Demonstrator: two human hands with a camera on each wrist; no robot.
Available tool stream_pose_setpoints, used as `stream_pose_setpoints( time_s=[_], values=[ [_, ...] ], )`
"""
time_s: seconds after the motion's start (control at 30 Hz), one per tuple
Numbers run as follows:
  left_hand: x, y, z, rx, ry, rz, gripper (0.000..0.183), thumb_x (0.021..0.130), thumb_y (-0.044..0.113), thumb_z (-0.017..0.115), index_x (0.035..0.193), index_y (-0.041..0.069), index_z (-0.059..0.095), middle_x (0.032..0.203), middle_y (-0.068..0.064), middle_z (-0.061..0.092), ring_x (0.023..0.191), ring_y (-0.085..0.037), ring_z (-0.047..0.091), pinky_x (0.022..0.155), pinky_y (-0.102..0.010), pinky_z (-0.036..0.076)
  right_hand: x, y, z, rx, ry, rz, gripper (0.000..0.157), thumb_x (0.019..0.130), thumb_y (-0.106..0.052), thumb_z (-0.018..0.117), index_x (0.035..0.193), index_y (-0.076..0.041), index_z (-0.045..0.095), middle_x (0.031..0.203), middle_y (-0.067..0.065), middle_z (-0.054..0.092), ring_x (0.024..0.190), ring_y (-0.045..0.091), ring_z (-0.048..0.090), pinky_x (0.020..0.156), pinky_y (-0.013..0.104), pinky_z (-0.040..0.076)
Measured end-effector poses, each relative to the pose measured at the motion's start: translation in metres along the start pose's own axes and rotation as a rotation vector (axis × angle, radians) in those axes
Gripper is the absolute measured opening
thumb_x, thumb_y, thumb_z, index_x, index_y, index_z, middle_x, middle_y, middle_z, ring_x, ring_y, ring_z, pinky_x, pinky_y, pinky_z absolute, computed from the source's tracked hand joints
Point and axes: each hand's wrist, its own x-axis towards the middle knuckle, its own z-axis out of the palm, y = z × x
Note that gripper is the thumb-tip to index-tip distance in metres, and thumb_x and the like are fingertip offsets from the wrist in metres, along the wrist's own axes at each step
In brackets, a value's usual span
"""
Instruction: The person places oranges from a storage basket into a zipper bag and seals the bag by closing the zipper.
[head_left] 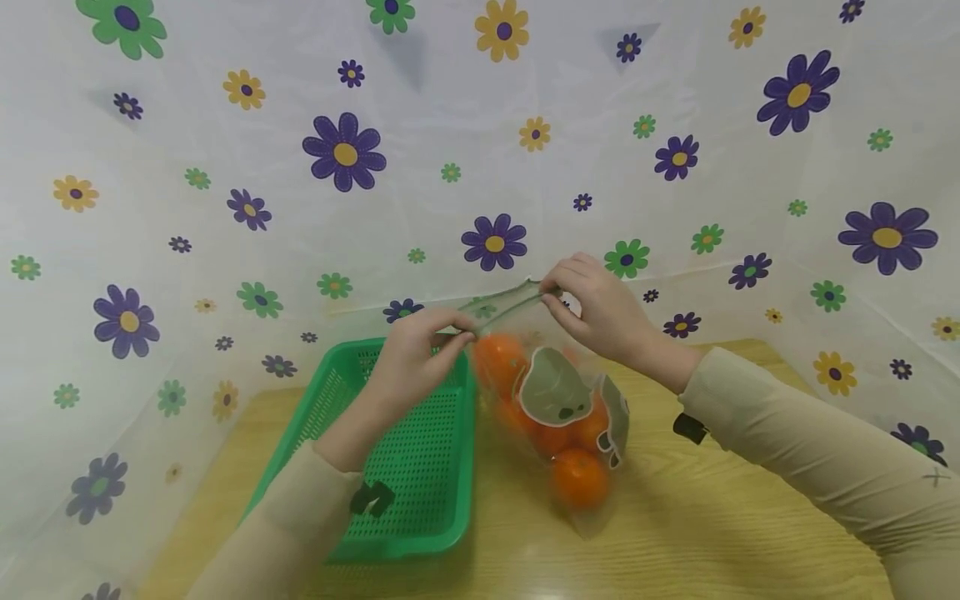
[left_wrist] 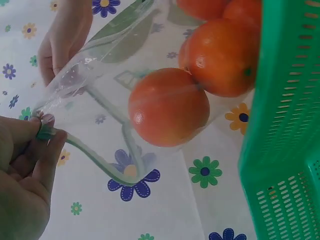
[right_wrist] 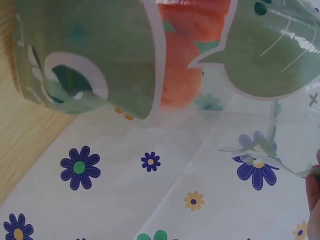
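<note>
A clear plastic zip bag (head_left: 517,321) with a green printed pattern hangs between both hands, and several oranges (head_left: 581,478) lie inside it. My left hand (head_left: 411,360) pinches one corner of the bag's rim between thumb and fingers. The opposite end of the rim is pinched by my right hand (head_left: 596,307). Between them the bag's mouth gapes, its green edge strip showing as a loop in the left wrist view. One orange (left_wrist: 169,107) sits close to that mouth. In the right wrist view only some fingers (right_wrist: 313,192) show at the edge.
Left of the bag, a green perforated plastic basket (head_left: 467,500) stands on the wooden table (head_left: 675,517), partly behind my left forearm. A white flower-printed sheet (head_left: 420,225) rises behind the table and along its sides.
</note>
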Motion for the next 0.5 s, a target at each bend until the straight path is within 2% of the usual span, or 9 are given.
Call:
stream_pose_setpoints(
  time_s=[0.27,0.5],
  values=[
    [0.007,0.006,-0.007,-0.135,-0.072,0.057,0.013,0.097,-0.010,0.068,0.104,-0.003,0.076,0.109,-0.018,0.078,0.103,-0.031,0.076,0.087,-0.032,0.066,-0.002,0.002,0.001,0.001,-0.010,0.001,0.011,0.100,0.000,0.063,0.102,0.000,0.074,0.102,0.015,0.076,0.100,0.033,0.065,0.094,0.047,0.055],
    [0.007,0.008,-0.011,-0.190,-0.132,0.146,0.017,0.096,-0.014,0.067,0.106,-0.003,0.075,0.111,-0.019,0.078,0.102,-0.031,0.076,0.085,-0.030,0.066,-0.003,0.012,0.002,0.012,-0.112,-0.002,0.011,0.096,0.002,0.061,0.099,0.000,0.071,0.100,0.015,0.074,0.104,0.033,0.065,0.098,0.050,0.056]
  ],
)
